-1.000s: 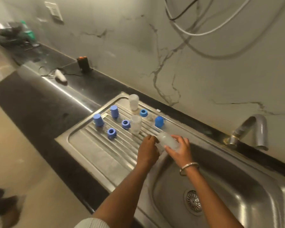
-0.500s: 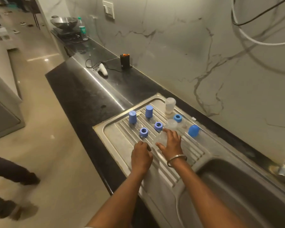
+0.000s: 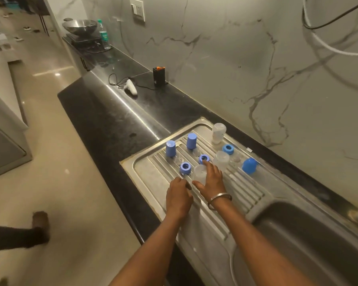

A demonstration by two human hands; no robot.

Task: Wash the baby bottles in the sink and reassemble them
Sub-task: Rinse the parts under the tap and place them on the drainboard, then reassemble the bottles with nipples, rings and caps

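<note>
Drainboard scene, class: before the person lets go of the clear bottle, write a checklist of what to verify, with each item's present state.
1. Clear bottle standing on drainboard: ok.
2. Right hand on the bottle: ok.
3. Left hand holding something: cannot tell.
4. Blue rings close by: ok.
5. Blue caps upright: ok.
6. Bottle clean inside: cannot tell.

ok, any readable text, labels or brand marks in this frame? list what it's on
None can be read.
Water bottle at the far end of the counter: green label, print too small and blurred.
Black device by the wall: no legible marking.
Wall switch plate: blank.
Bottle parts on the drainboard: no print visible.
</note>
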